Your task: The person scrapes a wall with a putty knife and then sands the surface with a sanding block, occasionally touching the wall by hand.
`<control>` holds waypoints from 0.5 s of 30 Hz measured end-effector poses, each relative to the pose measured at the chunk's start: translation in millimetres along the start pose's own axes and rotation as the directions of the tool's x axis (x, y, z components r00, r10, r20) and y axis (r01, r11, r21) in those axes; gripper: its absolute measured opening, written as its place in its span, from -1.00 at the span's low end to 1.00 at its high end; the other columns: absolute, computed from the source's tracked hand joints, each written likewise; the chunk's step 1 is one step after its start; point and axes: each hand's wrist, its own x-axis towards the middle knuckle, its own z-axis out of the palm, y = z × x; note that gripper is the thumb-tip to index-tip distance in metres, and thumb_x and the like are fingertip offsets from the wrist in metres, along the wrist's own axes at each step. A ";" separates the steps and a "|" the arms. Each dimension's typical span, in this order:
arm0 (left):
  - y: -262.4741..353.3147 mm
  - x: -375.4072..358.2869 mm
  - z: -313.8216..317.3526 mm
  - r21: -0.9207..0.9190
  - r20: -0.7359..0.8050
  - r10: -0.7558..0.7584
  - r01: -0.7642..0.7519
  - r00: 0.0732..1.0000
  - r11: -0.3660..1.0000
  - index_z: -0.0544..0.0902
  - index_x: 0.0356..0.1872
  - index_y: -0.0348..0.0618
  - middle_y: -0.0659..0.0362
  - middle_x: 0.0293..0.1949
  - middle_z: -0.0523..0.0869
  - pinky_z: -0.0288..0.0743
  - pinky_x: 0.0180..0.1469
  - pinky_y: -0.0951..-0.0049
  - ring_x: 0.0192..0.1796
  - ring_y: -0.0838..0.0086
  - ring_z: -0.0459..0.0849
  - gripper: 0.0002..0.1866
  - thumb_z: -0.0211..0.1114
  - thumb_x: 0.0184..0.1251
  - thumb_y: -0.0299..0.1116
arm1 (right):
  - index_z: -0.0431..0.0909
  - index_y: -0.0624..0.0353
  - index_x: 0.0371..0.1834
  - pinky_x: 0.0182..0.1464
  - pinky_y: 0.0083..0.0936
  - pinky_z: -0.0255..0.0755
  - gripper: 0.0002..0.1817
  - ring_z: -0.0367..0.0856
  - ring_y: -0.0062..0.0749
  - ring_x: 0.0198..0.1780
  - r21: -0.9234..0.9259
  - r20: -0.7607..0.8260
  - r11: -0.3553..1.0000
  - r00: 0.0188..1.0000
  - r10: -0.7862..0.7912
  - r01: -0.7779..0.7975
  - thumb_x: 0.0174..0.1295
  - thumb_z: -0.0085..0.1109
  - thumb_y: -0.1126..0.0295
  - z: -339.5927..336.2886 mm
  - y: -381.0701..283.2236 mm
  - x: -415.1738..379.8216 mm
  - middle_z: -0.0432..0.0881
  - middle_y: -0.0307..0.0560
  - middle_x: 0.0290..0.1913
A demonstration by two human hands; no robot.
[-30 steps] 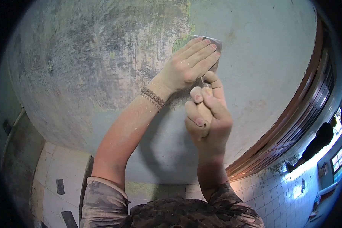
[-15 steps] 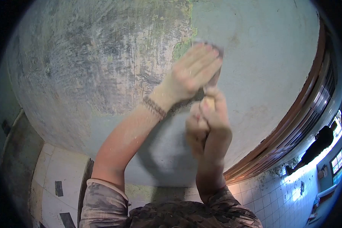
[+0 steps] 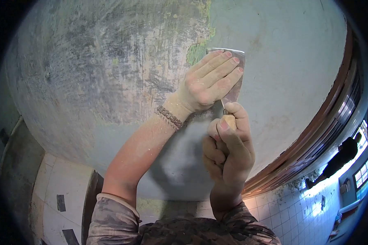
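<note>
My right hand (image 3: 231,143) is wrapped round the wooden handle (image 3: 230,121) of a wide metal scraper (image 3: 234,92). Across the blade lies my left hand (image 3: 210,81), its fingers stretched out flat and pointing up to the right. The blade's top edge meets the wall beside a green patch (image 3: 197,53). To the left the wall (image 3: 122,73) is scraped, grey and whitish; to the right it has smooth pale green paint (image 3: 286,73). Dust covers my left hand and forearm, above and below a braided bracelet (image 3: 169,117).
A brown wooden frame (image 3: 306,151) borders the wall at the right. Beyond it a person in dark clothes (image 3: 339,157) stands by bright windows (image 3: 363,173). White tiles (image 3: 274,210) cover the floor, and a pale ledge (image 3: 67,183) is at the lower left.
My right hand has shifted slightly down and right with the scraper. My left hand stays on the blade, almost in the same place. Both hands now look sharper, with less motion blur.
</note>
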 end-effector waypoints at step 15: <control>4.4 1.6 -6.0 0.046 0.122 -0.067 0.061 0.990 0.997 0.71 0.04 -0.17 0.05 0.10 0.73 0.47 0.39 0.08 0.24 0.17 0.65 -0.66 0.34 0.22 -0.41 | 0.18 0.21 0.38 -0.74 -0.73 -0.03 -0.56 0.11 -0.78 -0.71 0.010 -0.031 0.999 0.999 0.041 -0.040 0.46 -0.11 0.48 -11.3 4.1 8.7 0.36 -0.25 -0.45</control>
